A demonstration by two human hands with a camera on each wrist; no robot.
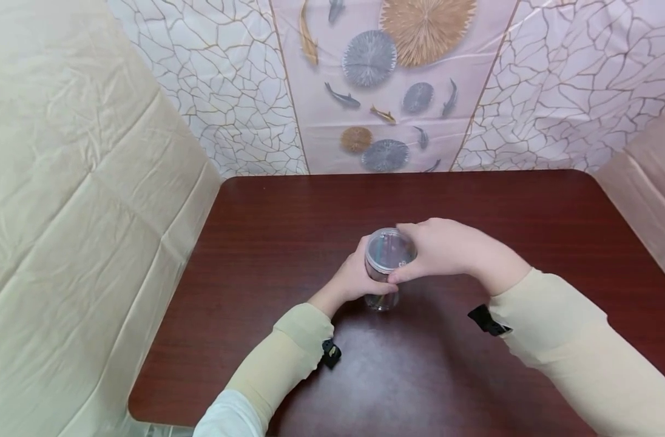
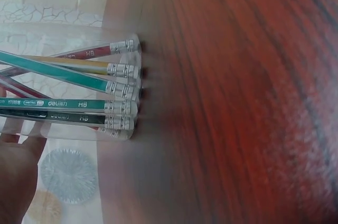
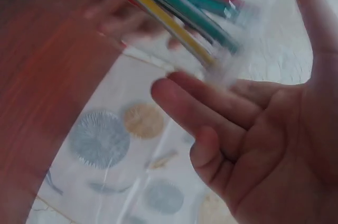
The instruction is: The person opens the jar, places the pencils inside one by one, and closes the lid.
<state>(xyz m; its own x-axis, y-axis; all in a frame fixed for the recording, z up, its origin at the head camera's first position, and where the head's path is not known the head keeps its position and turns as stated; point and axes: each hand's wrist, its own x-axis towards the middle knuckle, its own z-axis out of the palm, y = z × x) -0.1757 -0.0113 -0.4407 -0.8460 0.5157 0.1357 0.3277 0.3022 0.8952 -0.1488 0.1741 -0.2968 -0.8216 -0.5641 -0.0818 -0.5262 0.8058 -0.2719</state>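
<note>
A clear plastic jar with a transparent round lid is at the middle of the table, roughly upright. Whether its base touches the tabletop is unclear. Inside are several pencils, green, yellow, red and dark, their metal-banded ends at the bottom. My left hand grips the jar's side below the lid. Around the lid's rim, thumb at the near side and fingers at the far side, is my right hand. In the blurred right wrist view, its lower fingers stand off the jar.
The dark red-brown wooden table has rounded corners. A patterned cloth backdrop hangs behind its far edge, with a plain cream cloth along the left. Black straps show at the sleeves.
</note>
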